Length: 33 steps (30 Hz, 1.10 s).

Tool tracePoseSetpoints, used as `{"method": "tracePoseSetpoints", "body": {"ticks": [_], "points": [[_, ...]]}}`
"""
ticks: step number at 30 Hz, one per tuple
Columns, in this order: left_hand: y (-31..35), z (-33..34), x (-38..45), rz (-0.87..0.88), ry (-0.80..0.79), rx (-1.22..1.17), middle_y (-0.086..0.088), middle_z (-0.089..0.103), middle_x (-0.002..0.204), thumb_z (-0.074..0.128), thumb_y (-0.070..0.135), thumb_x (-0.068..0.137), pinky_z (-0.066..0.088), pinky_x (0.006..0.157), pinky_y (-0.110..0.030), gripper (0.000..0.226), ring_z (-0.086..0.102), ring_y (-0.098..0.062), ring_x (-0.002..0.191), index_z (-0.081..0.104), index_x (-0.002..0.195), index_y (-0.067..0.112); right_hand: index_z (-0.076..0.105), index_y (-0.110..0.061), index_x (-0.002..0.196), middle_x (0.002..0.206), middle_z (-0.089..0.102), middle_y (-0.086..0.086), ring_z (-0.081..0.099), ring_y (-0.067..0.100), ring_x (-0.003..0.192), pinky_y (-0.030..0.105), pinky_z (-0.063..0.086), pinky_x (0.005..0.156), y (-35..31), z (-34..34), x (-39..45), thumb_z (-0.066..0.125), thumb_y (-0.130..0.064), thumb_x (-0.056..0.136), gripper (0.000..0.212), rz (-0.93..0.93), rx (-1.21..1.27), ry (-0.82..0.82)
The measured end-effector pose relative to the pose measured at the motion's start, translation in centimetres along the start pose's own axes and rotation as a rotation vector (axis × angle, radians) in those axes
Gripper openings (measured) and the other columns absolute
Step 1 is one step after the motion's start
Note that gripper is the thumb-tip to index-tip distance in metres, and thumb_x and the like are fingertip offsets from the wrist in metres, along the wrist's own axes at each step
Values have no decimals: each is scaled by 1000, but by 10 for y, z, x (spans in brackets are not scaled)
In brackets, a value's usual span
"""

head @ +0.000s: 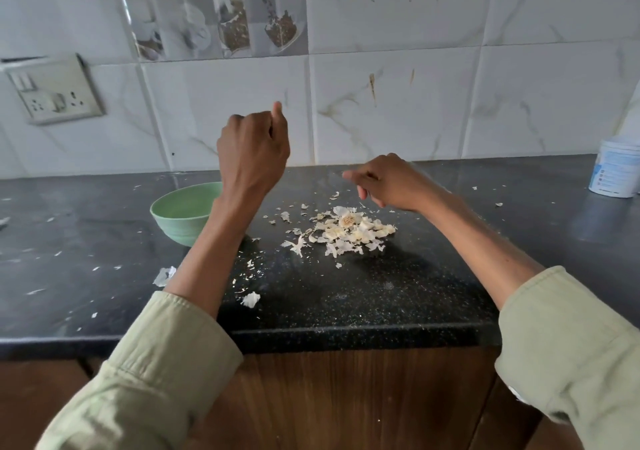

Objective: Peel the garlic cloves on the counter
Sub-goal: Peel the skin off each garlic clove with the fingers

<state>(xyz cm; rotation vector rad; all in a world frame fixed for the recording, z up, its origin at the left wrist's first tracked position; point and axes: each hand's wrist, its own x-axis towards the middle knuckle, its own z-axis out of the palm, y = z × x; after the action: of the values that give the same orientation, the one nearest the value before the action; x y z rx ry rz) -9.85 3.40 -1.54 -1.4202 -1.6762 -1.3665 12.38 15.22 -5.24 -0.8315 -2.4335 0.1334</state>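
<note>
On the dark bench (346, 297), mid-frame, I see the garlic pile (349, 230): loose papery skins with a root end on top, and what look like cloves mixed in, though I can't separate peeled from unpeeled at this size. Skin flakes (251, 299) lie scattered toward the near edge and off to the left. My left hand (254, 152) is raised above the green bowl (183, 212), fingers curled into a fist with the thumb up; whether a clove sits inside I can't tell. My right hand (388, 181) hovers just behind the pile, fingers curled and pointing left, maybe pinching a scrap of skin, not clear. Bowl interior is hidden from this angle. White tub (614, 169) stands far right, wall socket (55, 89) on the tiles at left. Judging the step: mid-peel, between cloves, left possibly dropping one at the bowl. Next move needs the right hand down into the pile to find an unpeeled clove among the skins.
</note>
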Motion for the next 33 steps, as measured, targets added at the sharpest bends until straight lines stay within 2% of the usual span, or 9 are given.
{"method": "tracePoseSetpoints", "body": {"ticks": [4, 7, 9, 15, 17, 23, 27, 29, 33], "points": [[-15, -6, 10, -163, -47, 174, -11, 38, 60, 43, 41, 107, 32, 63, -39, 59, 44, -43, 65, 40, 57, 9, 72, -21, 71, 54, 67, -2, 61, 16, 46, 30, 49, 63, 2, -1, -3, 62, -56, 99, 46, 9, 52, -34], [-25, -10, 13, -225, -94, 213, -9, 40, 62, 51, 49, 106, 31, 66, -40, 61, 44, -45, 69, 55, 64, 4, 75, -20, 75, 62, 71, 1, 60, 18, 54, 29, 49, 64, 0, -5, -2, 71, -66, 83, 47, 16, 219, -199], [-29, -11, 13, -261, -116, 242, -10, 48, 69, 52, 51, 107, 31, 68, -41, 60, 45, -43, 72, 61, 74, 2, 74, -18, 79, 62, 69, -3, 54, 11, 52, 22, 44, 60, 2, -11, -2, 75, -60, 81, 42, 10, 296, -303], [-33, -13, 10, -353, -308, 335, -26, 66, 121, 52, 20, 108, 33, 81, -38, 23, 61, -48, 109, 68, 113, 4, 76, -18, 89, 76, 74, 0, 54, 6, 58, 13, 36, 54, 19, -17, -7, 85, -38, 84, 22, 56, 224, -540], [-35, -11, 9, -382, -383, 353, -26, 63, 127, 53, 16, 105, 37, 87, -40, 15, 59, -48, 116, 64, 110, 6, 77, -14, 92, 81, 77, 3, 56, 5, 61, 13, 36, 54, 20, -15, -6, 86, -33, 84, 23, 67, 228, -554], [-38, -10, 8, -433, -418, 371, -22, 64, 121, 59, 13, 95, 41, 92, -41, 9, 60, -45, 114, 58, 102, 6, 76, -13, 96, 69, 70, -3, 48, 7, 52, 14, 32, 50, 23, -11, -3, 81, -36, 88, 25, 81, 247, -514], [-39, -8, 8, -457, -397, 398, -15, 56, 102, 69, 9, 87, 40, 101, -45, 17, 61, -43, 111, 54, 94, 9, 77, -13, 106, 72, 72, -1, 48, 2, 51, 13, 32, 50, 20, -9, -3, 83, -26, 89, 22, 64, 246, -544], [-40, -7, 9, -447, -369, 407, -11, 53, 96, 74, 10, 84, 42, 96, -44, 19, 62, -42, 105, 57, 93, 9, 77, -14, 109, 74, 73, -2, 50, 1, 53, 13, 33, 52, 18, -9, -3, 81, -23, 90, 21, 57, 233, -544], [-37, 2, 10, -293, -344, 212, -7, 75, 92, 79, 30, 83, 53, 80, -40, 15, 68, -36, 87, 79, 90, 17, 76, -18, 104, 87, 78, -1, 65, 8, 75, 16, 44, 68, 15, -10, -5, 81, -29, 91, 18, 75, 280, -504]]}}
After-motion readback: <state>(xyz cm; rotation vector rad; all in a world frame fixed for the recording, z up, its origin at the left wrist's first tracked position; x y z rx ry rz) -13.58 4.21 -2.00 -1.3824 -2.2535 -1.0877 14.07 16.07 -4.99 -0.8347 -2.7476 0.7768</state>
